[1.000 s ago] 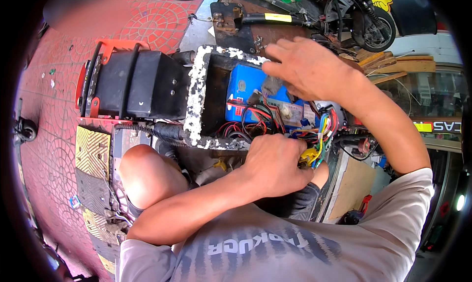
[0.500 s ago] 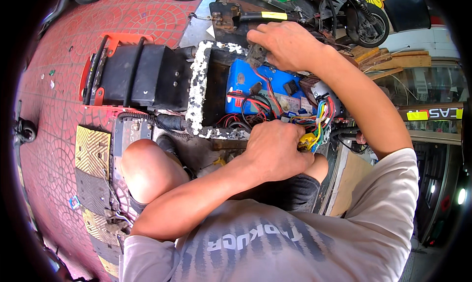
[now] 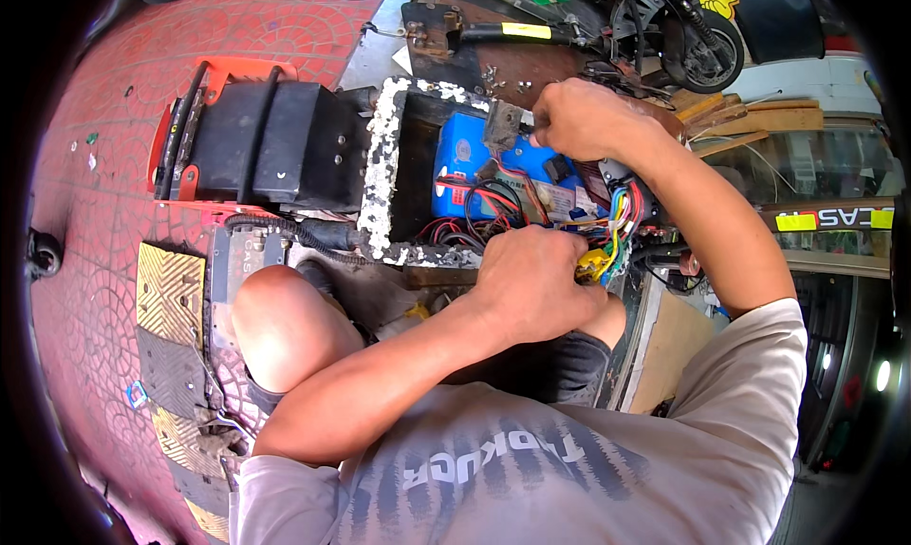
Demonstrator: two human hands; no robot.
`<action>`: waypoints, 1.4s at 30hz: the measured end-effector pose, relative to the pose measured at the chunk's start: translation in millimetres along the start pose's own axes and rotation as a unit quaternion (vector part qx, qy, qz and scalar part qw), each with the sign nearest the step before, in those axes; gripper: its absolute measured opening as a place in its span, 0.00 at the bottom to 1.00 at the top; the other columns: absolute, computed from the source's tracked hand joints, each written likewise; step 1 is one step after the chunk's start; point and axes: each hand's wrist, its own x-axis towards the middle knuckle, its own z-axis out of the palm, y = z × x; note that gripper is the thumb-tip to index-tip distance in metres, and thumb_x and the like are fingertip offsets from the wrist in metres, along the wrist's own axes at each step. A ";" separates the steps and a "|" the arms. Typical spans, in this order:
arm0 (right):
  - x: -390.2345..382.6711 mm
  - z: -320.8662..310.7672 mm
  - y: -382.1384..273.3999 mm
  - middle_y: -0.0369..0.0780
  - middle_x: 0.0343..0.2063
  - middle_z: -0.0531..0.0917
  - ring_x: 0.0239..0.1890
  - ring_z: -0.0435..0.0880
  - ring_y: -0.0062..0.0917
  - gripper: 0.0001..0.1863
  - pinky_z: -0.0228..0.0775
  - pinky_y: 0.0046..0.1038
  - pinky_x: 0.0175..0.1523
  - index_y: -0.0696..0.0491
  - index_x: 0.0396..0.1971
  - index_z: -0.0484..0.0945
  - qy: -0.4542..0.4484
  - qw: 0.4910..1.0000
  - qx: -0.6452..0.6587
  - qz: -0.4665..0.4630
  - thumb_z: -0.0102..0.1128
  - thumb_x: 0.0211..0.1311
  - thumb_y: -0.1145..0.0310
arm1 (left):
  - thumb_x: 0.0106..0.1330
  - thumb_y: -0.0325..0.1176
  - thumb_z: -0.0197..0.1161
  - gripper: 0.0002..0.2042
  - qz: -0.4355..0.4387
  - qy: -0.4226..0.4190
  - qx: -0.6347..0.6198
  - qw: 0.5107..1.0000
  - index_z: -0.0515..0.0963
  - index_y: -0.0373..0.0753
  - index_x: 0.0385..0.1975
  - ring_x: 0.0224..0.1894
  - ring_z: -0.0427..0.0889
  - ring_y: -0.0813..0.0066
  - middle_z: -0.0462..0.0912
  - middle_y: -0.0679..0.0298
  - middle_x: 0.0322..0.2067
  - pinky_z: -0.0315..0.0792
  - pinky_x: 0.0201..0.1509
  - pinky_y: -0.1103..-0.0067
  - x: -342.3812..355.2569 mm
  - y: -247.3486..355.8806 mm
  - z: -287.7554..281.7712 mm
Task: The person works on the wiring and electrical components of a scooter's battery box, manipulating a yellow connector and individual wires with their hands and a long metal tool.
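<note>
- The view comes from the left of two wide fisheye cameras on the person's head.
- It faces steeply down and forward, over the shirt [image 3: 503, 441] at the lower edge.
- The left hand [image 3: 539, 285] and right hand [image 3: 590, 118] lie close, around mid-picture, with the blue battery [image 3: 474, 148] seen from above.
- Red pavement [image 3: 104, 194] spreads to the left; a bike wheel [image 3: 725, 61] toward the upper right is farther away.
- Straight edges bend toward the sides.

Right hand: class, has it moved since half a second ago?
Yes: against the white-flecked black frame, the right hand has moved to the picture's right and somewhat downward.
</note>
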 end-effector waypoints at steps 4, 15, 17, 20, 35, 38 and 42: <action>2.7 7.3 -4.8 0.58 0.40 0.88 0.47 0.89 0.51 0.15 0.82 0.46 0.53 0.61 0.39 0.89 -0.028 0.999 0.014 -0.015 0.65 0.57 0.66 | 0.53 0.42 0.69 0.16 0.001 -0.002 0.011 1.000 0.85 0.32 0.28 0.34 0.86 0.40 0.84 0.42 0.25 0.79 0.44 0.55 0.2 -0.1 3.3; 10.8 21.2 -24.5 0.51 0.29 0.90 0.43 0.92 0.42 0.16 0.83 0.41 0.49 0.60 0.34 0.90 -0.057 0.996 0.025 0.071 0.71 0.61 0.60 | 0.53 0.43 0.69 0.17 0.008 0.001 0.028 1.000 0.86 0.32 0.30 0.34 0.87 0.41 0.85 0.42 0.25 0.80 0.45 0.56 -4.4 -1.3 4.9; 14.3 25.7 -22.6 0.49 0.27 0.90 0.43 0.93 0.40 0.15 0.83 0.40 0.48 0.59 0.33 0.91 -0.066 0.992 0.053 0.090 0.70 0.61 0.60 | 0.53 0.43 0.69 0.18 0.010 0.004 0.030 0.999 0.87 0.32 0.30 0.34 0.87 0.41 0.85 0.42 0.25 0.81 0.45 0.56 -5.7 -1.0 5.3; 16.7 25.9 -21.6 0.46 0.24 0.90 0.39 0.93 0.38 0.16 0.83 0.38 0.48 0.58 0.31 0.90 -0.077 0.989 0.063 0.106 0.68 0.61 0.59 | 0.53 0.43 0.68 0.17 0.013 0.005 0.034 0.999 0.87 0.32 0.31 0.35 0.87 0.41 0.86 0.42 0.27 0.81 0.46 0.56 -6.1 -0.4 4.1; -150.6 -38.5 -21.2 0.35 0.21 0.80 0.24 0.77 0.19 0.04 0.68 0.25 0.31 0.57 0.27 0.79 0.332 0.854 0.326 -0.234 0.66 0.56 0.75 | 0.61 0.36 0.66 0.12 -0.059 -0.020 -0.274 0.960 0.85 0.32 0.35 0.28 0.78 0.77 0.84 0.65 0.27 0.72 0.36 0.76 4.4 -17.8 -20.4; -161.8 -2.2 -15.8 0.38 0.30 0.84 0.31 0.80 0.20 0.04 0.71 0.25 0.35 0.59 0.28 0.79 0.317 0.817 0.390 -0.283 0.65 0.55 0.76 | 0.62 0.34 0.66 0.09 -0.089 -0.043 -0.330 0.939 0.84 0.36 0.36 0.25 0.72 0.87 0.81 0.72 0.28 0.65 0.28 0.82 2.7 -10.1 -26.0; -157.2 28.9 -11.7 0.41 0.33 0.86 0.32 0.82 0.22 0.04 0.73 0.25 0.37 0.60 0.29 0.79 0.323 0.793 0.426 -0.293 0.65 0.57 0.76 | 0.62 0.35 0.65 0.06 -0.149 -0.053 -0.333 0.929 0.82 0.42 0.33 0.21 0.66 0.92 0.78 0.75 0.25 0.56 0.21 0.87 0.9 -4.7 -33.1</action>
